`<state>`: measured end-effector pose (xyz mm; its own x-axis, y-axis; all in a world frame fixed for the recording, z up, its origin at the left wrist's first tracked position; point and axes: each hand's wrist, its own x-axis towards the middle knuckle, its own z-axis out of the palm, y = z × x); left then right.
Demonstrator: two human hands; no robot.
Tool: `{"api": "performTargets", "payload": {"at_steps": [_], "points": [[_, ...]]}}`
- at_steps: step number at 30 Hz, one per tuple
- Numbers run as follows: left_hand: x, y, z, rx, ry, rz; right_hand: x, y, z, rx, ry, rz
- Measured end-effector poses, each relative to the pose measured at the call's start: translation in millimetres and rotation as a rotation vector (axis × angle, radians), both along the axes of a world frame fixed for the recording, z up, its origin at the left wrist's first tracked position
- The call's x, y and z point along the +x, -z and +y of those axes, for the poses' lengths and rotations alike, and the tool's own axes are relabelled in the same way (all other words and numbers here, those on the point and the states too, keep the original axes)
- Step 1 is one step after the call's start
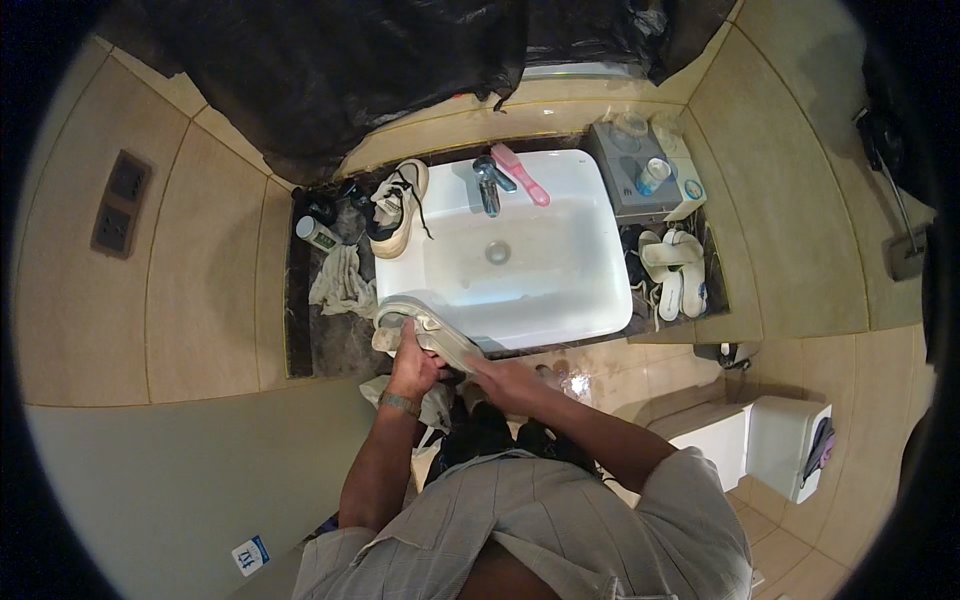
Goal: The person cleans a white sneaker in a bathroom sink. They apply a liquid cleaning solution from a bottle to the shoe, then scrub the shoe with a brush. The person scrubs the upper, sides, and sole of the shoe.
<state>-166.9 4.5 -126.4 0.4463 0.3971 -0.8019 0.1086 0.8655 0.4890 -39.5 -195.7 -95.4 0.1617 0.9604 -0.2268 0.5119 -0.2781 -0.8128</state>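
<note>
Two bare hands at one pale shoe (437, 333), which is held slantwise at the near left corner of the white sink (617, 280); cannot tell whether it rests on the rim. Left hand (409, 368): partly closed around the shoe's left part, thumb uppermost, other fingers mostly hidden. Right hand (498, 384): against the right end; fingers largely out of sight, so closure and firmness cannot be told.

Far left, second shoe (397, 215) on the sink edge, dark lace hanging inward. Crumpled cloth (343, 284) on the counter at left. Pink brush (524, 178) beside the tap (488, 186), far side.

Handling, my judgement: light, not fragile; upper soft and likely to fold, sole stiffer, slippery if wet. Best hold: one hand at the opening, one along the sole
</note>
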Motion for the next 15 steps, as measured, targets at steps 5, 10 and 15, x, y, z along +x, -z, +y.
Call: {"api": "performTargets", "payload": {"at_steps": [5, 10, 15], "points": [[-3, -14, -3, 0.033, 0.092, 0.025, 2, -11, -15, -0.013, -0.032, -0.066], [-1, -6, 1, 0.103, 0.075, -0.171, -12, 14, 61, 0.151, 0.064, -0.038], [-1, -30, 3, -0.043, 0.065, -0.094, 11, -20, -6, -0.071, 0.035, -0.027]]}}
